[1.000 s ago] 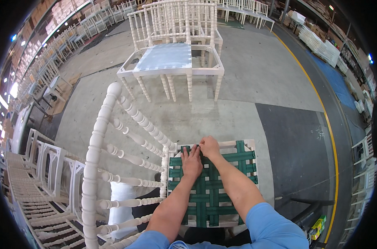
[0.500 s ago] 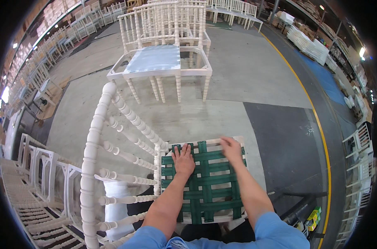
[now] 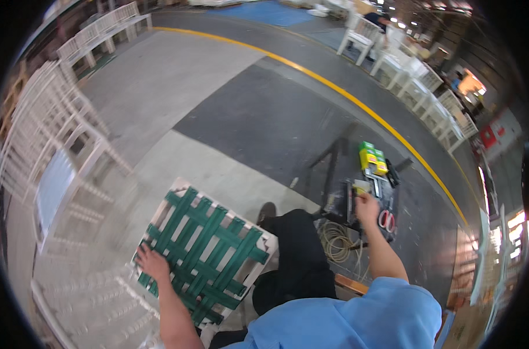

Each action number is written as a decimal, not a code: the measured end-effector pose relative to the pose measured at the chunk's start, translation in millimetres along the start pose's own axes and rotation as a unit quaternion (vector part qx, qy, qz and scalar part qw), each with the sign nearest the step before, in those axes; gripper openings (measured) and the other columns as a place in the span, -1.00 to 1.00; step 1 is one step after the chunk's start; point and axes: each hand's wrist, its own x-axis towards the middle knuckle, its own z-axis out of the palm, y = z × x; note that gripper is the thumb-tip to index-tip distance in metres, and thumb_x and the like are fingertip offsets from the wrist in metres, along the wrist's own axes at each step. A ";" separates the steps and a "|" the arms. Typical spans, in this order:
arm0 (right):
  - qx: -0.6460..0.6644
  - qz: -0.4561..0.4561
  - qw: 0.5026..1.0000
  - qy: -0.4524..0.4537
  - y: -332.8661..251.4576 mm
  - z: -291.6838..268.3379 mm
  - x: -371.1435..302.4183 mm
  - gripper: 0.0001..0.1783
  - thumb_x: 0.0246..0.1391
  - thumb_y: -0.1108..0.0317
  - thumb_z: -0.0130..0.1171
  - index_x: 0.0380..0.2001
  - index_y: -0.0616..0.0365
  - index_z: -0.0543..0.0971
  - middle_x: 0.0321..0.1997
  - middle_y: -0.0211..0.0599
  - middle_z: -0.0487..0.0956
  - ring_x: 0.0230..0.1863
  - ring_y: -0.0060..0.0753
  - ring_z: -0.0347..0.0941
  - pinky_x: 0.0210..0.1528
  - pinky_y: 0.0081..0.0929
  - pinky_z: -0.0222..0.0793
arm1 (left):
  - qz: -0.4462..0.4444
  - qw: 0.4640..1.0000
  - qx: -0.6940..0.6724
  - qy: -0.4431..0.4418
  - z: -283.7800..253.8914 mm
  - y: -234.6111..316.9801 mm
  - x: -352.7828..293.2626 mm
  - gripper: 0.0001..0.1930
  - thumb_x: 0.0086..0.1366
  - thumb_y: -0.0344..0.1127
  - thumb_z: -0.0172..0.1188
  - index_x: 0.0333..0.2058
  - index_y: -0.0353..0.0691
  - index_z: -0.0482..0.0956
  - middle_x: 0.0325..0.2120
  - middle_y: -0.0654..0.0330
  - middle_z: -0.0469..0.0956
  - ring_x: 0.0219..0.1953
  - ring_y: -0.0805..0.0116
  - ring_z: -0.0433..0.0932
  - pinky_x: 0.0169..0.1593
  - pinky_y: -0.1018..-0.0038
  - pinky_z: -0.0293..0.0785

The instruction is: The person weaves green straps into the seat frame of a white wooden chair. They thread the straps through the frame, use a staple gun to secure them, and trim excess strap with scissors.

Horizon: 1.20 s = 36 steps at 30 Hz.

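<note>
My left hand [image 3: 152,263] lies with spread fingers on the left edge of a chair seat woven from green webbing straps [image 3: 201,239]. The seat's pale frame [image 3: 268,246] shows along its rim. Off to the right, my right hand [image 3: 367,208] is over a dark tool stand [image 3: 339,200], its fingers curled at a dark item beside a small yellowish piece [image 3: 361,186]. What the fingers close on is too small and blurred to name. Red-handled scissors [image 3: 387,220] lie just right of that hand. Yellow-and-green boxes [image 3: 372,158] sit beyond it.
A coiled pale hose [image 3: 336,243] hangs below the stand. White chairs with turned spindles [image 3: 49,134] stand at left, one with a light blue seat [image 3: 55,185]. More white chairs [image 3: 427,96] line the far right, past a yellow floor line [image 3: 334,87]. My dark-trousered leg [image 3: 302,244] is beside the seat.
The view has swung to the right. My right hand has left the webbing and reached over to the tool stand. My left hand remains on the seat, now at its left edge.
</note>
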 end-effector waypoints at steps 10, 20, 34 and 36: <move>0.253 0.212 0.914 -0.236 11.2 36.7 59.1 -0.72 0.01 0.44 0.38 -0.17 0.28 0.68 -0.37 -0.29 0.62 -0.40 -0.19 0.55 -0.34 -0.12 0.45 | -0.102 0.989 -0.105 -0.005 -9.1 -64.5 -14.1 -0.41 0.51 -0.10 0.04 0.49 0.18 0.30 0.58 -0.02 -0.02 0.58 -0.25 -0.04 0.55 -0.21 -0.10; 0.225 0.188 0.950 -0.109 20.9 -19.1 46.6 -0.33 -0.25 0.64 0.21 0.09 0.28 0.50 -0.16 -0.27 0.58 -0.30 -0.23 0.51 -0.24 -0.26 0.45 | -0.045 0.986 -0.160 -0.023 -6.5 -4.9 8.5 -0.41 0.53 -0.14 0.01 0.50 0.13 0.28 0.59 0.21 0.02 0.60 -0.17 -0.10 0.59 -0.15 -0.20; 0.320 -0.094 0.769 -0.545 -345.6 32.5 -75.5 -0.71 0.27 0.16 0.38 -0.09 0.07 0.60 -0.58 -0.55 0.46 -0.66 -0.61 0.36 -0.63 -0.54 0.28 | -0.065 0.983 -0.169 -0.017 7.1 -20.4 5.7 -0.41 0.52 -0.14 0.00 0.50 0.12 0.28 0.59 0.24 0.04 0.61 -0.15 -0.11 0.60 -0.13 -0.23; 0.332 -0.103 0.707 -0.616 -399.7 64.3 -132.0 -0.61 0.26 0.10 0.40 -0.02 0.12 0.61 -0.49 -0.51 0.50 -0.59 -0.59 0.38 -0.56 -0.49 0.33 | -0.072 0.982 -0.174 -0.010 9.4 -25.7 4.0 -0.41 0.52 -0.14 0.01 0.49 0.11 0.28 0.58 0.24 0.05 0.61 -0.14 -0.11 0.60 -0.13 -0.23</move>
